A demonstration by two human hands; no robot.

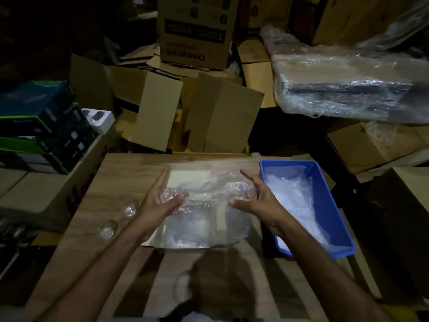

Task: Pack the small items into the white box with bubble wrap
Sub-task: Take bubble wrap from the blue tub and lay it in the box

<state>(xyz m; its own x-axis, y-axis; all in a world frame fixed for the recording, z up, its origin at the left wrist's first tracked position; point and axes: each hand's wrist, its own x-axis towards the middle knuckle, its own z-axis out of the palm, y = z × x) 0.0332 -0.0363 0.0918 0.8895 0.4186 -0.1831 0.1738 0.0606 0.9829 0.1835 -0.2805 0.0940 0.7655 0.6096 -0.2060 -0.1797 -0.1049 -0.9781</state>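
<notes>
Both hands over bubble wrap on white box, wood-grain desk.
White box [189, 180], flat, rectangular, matte card, sits mid-desk [116, 182]; crinkly clear bubble wrap [209, 217] is draped over it, glossy and wrinkled. Left hand [162, 198] has straight, spread fingers lying on the wrap's left side; right hand [253, 196] has fingers apart, loosely curved, against the wrap's right side. Two small clear rounded items [130, 208] lie near the desk's left edge, left of the left forearm. Blue plastic tray [334, 205] with more wrap sits at the right edge.
</notes>
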